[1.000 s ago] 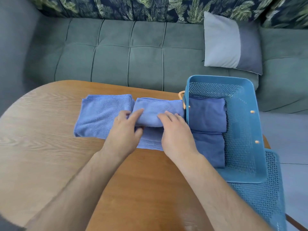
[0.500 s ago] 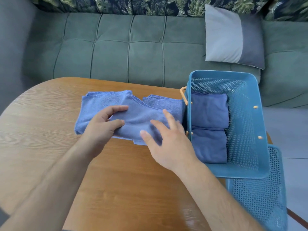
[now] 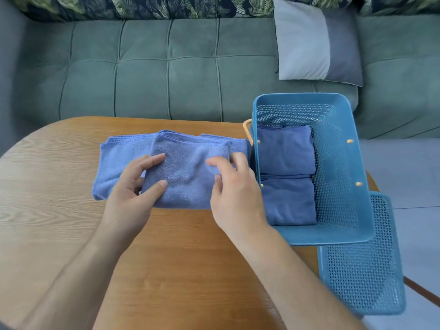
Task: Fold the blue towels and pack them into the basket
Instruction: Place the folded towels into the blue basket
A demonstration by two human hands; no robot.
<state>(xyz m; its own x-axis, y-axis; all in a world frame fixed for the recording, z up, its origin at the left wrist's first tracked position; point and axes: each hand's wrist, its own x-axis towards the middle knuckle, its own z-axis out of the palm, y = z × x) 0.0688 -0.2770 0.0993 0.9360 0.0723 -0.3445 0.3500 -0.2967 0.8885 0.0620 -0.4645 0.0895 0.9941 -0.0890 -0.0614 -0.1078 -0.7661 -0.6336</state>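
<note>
Lying just left of the blue mesh basket (image 3: 342,163), on the wooden table (image 3: 59,210), is the folded light-blue towel (image 3: 188,172) we have in hand. Its right edge comes close to the basket's left wall.

Left hand (image 3: 133,194): we grip the towel's edge farther from the basket, thumb and forefinger on top, the other fingers curled under the cloth.

Right hand (image 3: 235,194): we pinch the edge nearer the basket, fingers bent over the top, the back of the hand just beside the basket's left wall.

Second light-blue towel (image 3: 114,163): partly under the first, reaching farther left of the basket, flat on the table.

Inside the basket, against its left wall: two folded dark-blue towels, touching each other. We note the far towel (image 3: 285,148) at the far end and the near towel (image 3: 289,201) at the near end.

Orange handle (image 3: 247,132): on the basket's far left corner.

Blue perforated piece (image 3: 362,258): just past the basket's near right corner. We cannot tell what it is.

Green tufted sofa (image 3: 166,79): beyond the basket, with a two-tone grey cushion (image 3: 316,41) past the basket's far wall.
</note>
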